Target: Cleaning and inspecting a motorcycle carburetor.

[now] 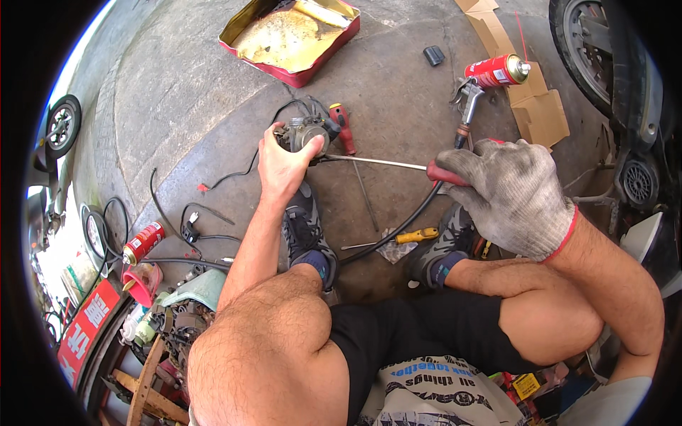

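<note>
My bare left hand (284,163) is wrapped round a grey metal carburetor (307,138), held above the concrete floor with cables trailing from it. In a knitted grey glove, my right hand (515,188) grips the red handle of a long screwdriver (387,163). Its shaft points left and its tip is at the lower side of the carburetor; whether it sits in a screw cannot be made out. Just behind the carburetor lies a second screwdriver with a thick red handle (342,128).
A red tray (302,77) with yellowish residue stands at the far side. Right of it are a red spray can (497,69), an air blow gun (469,103) with a black hose, and cardboard (541,117). A yellow-handled screwdriver (418,236) lies between my shoes. Another spray can (145,240) is left.
</note>
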`<state>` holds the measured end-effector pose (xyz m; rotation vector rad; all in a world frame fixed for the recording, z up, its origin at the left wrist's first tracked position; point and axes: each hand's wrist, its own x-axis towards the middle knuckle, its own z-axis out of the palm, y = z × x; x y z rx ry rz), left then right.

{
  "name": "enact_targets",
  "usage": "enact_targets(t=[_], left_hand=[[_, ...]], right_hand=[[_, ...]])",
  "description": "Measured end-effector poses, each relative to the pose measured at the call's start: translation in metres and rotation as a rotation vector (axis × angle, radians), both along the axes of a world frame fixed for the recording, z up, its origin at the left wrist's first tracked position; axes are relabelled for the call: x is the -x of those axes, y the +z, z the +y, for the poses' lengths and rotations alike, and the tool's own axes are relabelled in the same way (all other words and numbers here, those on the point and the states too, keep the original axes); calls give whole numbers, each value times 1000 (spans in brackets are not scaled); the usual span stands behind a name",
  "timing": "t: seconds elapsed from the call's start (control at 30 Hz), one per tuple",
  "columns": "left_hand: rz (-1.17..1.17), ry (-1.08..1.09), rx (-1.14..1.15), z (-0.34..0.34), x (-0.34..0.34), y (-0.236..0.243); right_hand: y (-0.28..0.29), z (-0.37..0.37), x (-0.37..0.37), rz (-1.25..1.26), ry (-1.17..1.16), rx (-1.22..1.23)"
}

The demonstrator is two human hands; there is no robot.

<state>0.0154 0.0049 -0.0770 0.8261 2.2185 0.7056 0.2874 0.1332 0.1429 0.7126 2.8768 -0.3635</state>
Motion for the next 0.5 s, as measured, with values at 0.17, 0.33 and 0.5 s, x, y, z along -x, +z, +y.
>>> enact_targets(t=[0.17, 0.33, 0.5], left_hand=[[-10, 0, 11, 1, -3, -2], [2, 0, 11, 2, 0, 4], [3, 19, -27, -1, 0, -1]], right_hand=[[-4, 0, -1, 10, -38, 34], [1, 0, 0, 31, -85, 99], [2, -3, 1, -1, -110, 95]])
